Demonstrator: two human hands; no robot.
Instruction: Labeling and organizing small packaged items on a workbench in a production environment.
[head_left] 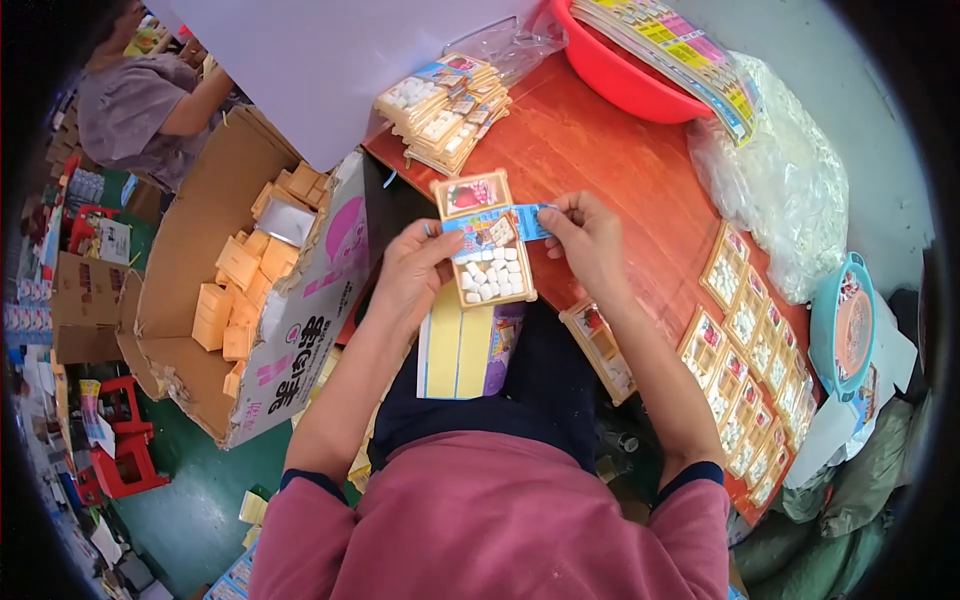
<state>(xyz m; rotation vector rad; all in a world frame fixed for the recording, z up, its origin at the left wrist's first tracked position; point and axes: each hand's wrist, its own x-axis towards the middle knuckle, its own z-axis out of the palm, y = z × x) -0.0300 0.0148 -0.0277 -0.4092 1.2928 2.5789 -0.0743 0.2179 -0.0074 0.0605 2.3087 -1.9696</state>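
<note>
My left hand (410,268) grips a small tan plastic tray (527,290) by its left side, thumb on top. White pillow-shaped pieces fill its lower part, and a red strawberry-like picture or piece shows in its upper compartment. A blue printed paper strip (528,222) lies across the tray's middle and sticks out to the right. Its free end is pinched between the thumb and fingers of my right hand (590,240). Beneath the tray, a stack of pale yellow and purple printed paper (455,350) rests on my lap.
Banded trays (445,110) are piled on the red-brown table (620,170). Rows of filled trays (745,340) lie right; another tray (600,350) sits at the near edge. A red basin (630,85), teal basin (845,325) and carton of orange boxes (180,300) surround me. Someone (140,110) works far left.
</note>
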